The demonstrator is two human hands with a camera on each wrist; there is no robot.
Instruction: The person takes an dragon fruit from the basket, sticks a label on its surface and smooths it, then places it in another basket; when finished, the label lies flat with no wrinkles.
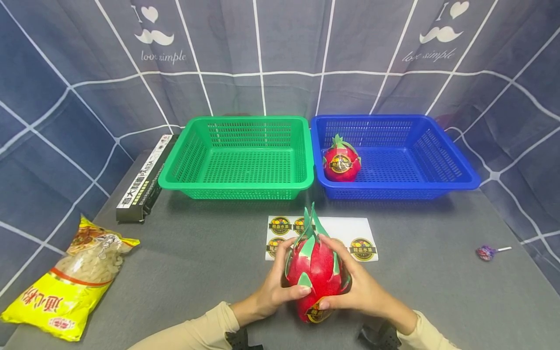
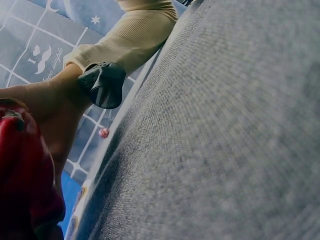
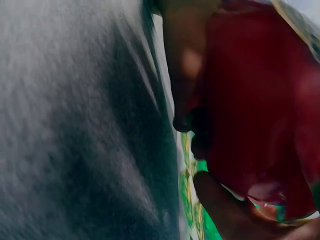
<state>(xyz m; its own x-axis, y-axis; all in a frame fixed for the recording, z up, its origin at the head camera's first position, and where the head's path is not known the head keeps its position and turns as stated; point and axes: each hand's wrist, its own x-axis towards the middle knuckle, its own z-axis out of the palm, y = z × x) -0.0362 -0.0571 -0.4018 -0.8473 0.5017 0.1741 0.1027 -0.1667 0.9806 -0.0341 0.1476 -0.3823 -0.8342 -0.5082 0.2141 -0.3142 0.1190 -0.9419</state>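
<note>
Both hands hold a red dragon fruit (image 1: 317, 265) with green leaf tips, near the table's front. My left hand (image 1: 277, 287) grips its left side, thumb across the front. On the other side my right hand (image 1: 360, 284) grips it, thumb on a round black-and-gold sticker (image 1: 318, 311) low on the skin. Behind the fruit lies a white sticker sheet (image 1: 345, 226) with several like stickers, partly hidden by the fruit and hands. In the left wrist view the red fruit (image 2: 25, 170) shows at the left edge; in the right wrist view its skin (image 3: 255, 100) fills the right side.
A green basket (image 1: 236, 185) and a blue basket (image 1: 402, 185) stand at the back. The blue one holds another dragon fruit (image 1: 339, 170) with a sticker. On the left lie a black pasta box (image 1: 146, 177) and a yellow pasta bag (image 1: 65, 287). A lollipop (image 1: 486, 252) lies at right.
</note>
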